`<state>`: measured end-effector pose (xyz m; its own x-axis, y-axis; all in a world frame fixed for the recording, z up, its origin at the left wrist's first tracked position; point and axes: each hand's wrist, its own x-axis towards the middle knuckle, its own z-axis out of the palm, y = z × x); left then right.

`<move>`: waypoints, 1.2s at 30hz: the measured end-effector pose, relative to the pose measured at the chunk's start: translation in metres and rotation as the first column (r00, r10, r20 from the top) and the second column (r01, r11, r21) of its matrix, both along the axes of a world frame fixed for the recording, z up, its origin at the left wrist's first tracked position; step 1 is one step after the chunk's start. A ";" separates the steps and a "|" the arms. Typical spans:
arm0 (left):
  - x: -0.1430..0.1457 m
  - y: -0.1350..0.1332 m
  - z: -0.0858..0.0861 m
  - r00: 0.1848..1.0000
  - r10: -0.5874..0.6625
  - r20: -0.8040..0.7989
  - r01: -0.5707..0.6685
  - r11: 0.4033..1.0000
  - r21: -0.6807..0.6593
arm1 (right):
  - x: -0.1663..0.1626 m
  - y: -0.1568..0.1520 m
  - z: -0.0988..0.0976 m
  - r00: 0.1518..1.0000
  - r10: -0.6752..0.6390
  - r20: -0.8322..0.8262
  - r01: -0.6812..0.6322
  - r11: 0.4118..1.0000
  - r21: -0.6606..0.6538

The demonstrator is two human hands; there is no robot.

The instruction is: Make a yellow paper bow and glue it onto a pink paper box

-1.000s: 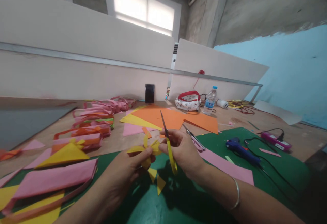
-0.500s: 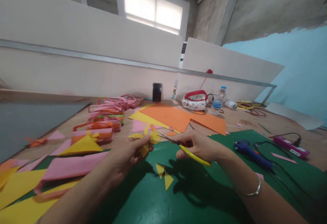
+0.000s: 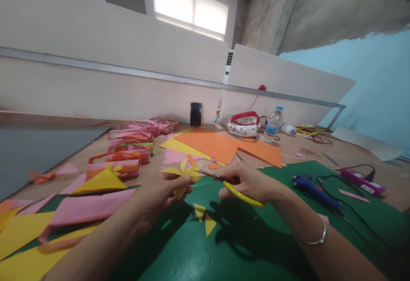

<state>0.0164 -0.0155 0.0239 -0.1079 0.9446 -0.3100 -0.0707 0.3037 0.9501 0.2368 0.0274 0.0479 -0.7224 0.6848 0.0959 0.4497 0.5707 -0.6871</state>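
My left hand [image 3: 171,187] pinches a yellow paper flower [image 3: 184,170] with pointed petals, held up over the green mat. Closed around yellow-handled scissors [image 3: 241,195] is my right hand [image 3: 248,182]. The scissor blades point left, their tips at the flower's right-hand petal; whether they touch it I cannot tell. Below, two small yellow paper triangles [image 3: 205,219] lie on the green mat [image 3: 179,251]. Fingers hide part of the flower's lower side.
Folded pink and orange paper pieces [image 3: 128,153] line the left side. Orange sheets [image 3: 211,144] lie behind my hands. A blue glue gun [image 3: 317,193] with its cord, a purple power strip [image 3: 361,182], a water bottle [image 3: 272,125], a pouch [image 3: 243,125] and a phone [image 3: 196,114] stand around.
The flower has turned slightly in my left hand, and my left fingers have shifted a little. The scissors stay almost in place beside it. The whole view has shifted slightly.
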 end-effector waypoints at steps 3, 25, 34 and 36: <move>-0.002 0.000 -0.001 0.981 0.002 -0.194 0.018 0.995 0.103 | 0.002 0.000 0.001 0.998 -0.041 0.052 0.039 0.999 0.036; -0.002 -0.003 0.004 0.800 -0.019 -0.599 0.194 0.954 0.228 | -0.006 -0.006 -0.005 0.993 -0.069 0.100 0.059 0.994 0.097; -0.007 0.004 -0.001 0.798 -0.108 -0.592 0.247 0.956 0.158 | -0.008 -0.008 -0.003 0.985 -0.086 0.152 0.064 0.987 0.144; -0.008 0.005 -0.004 0.808 -0.112 -0.579 0.246 0.956 0.159 | -0.008 -0.009 -0.003 0.983 -0.096 0.156 0.071 0.984 0.162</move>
